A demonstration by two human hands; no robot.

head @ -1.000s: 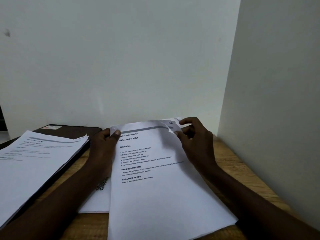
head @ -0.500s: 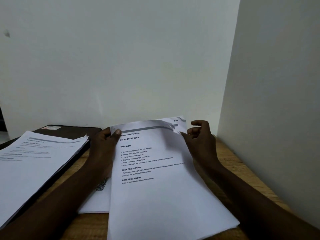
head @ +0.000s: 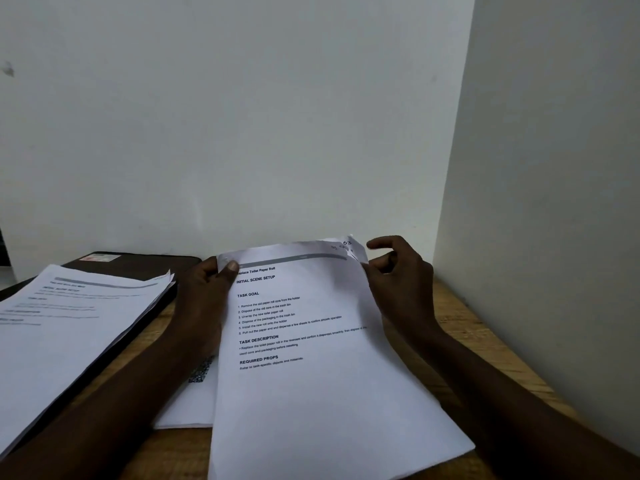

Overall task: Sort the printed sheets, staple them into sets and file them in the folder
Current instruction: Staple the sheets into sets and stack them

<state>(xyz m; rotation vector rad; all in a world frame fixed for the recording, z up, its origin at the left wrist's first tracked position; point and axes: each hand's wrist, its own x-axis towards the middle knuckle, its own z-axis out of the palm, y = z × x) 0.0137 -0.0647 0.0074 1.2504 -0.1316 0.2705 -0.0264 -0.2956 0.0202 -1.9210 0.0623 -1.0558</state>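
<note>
Head view suggests sorting under way: left hand (head: 204, 306) pinches the held sheets (head: 311, 382) at their top-left corner over the table (head: 485, 368), right hand (head: 405, 292) curls at the opposite corner (grip unclear), another stack (head: 69, 327) lies on the folder (head: 149, 265), stapling and filing remain.

Left hand (head: 204, 299) pinching printed sheets (head: 311, 358), right hand (head: 401, 289) beside corner
</note>
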